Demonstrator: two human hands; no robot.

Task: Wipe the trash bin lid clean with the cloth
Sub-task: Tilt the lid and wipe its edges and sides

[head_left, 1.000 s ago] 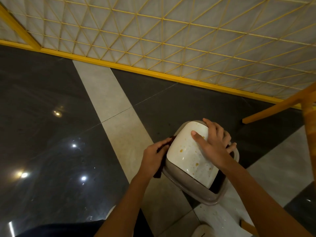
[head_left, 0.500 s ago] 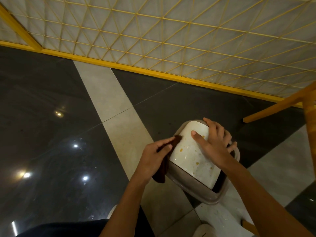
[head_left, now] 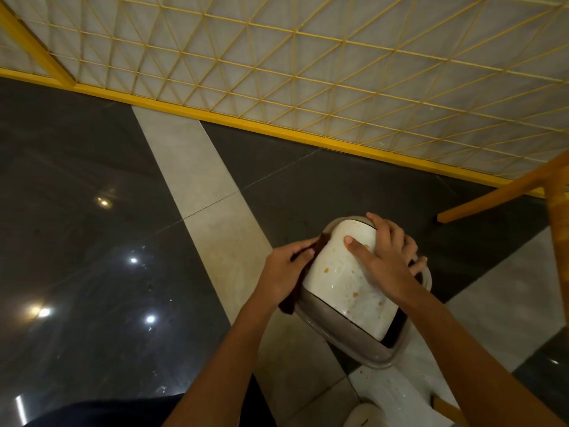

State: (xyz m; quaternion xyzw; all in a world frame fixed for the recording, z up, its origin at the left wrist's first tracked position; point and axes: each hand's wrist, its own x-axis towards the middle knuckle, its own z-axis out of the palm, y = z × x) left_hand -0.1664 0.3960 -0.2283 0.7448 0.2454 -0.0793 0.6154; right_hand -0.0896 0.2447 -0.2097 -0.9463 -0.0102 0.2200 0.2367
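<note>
So compared with a second ago, the left hand (head_left: 283, 272) has slid a bit further up the side of the bin top, and more of the dark brown cloth (head_left: 290, 304) is showing now. The right hand (head_left: 385, 260) hasn't really budged.

The white plastic bin lid (head_left: 338, 282) sits tilted in the grey-beige plastic bin rim (head_left: 334, 330), low and right of centre in the head view. It's got orange-brown stains (head_left: 355, 294) spattered over it. The left hand's fingers are curled around the cloth and press it against the lid's left edge, with one end of the cloth hanging down past the rim. The right hand grips the lid at its far end: the thumb (head_left: 354, 245) lies flat on top and the other fingers are bent over the far edge.

Around it there's glossy dark tiled floor (head_left: 92, 241) with a pale strip, a yellow lattice partition (head_left: 308, 57) behind, and a yellow wooden leg (head_left: 557, 226) on the right.
</note>
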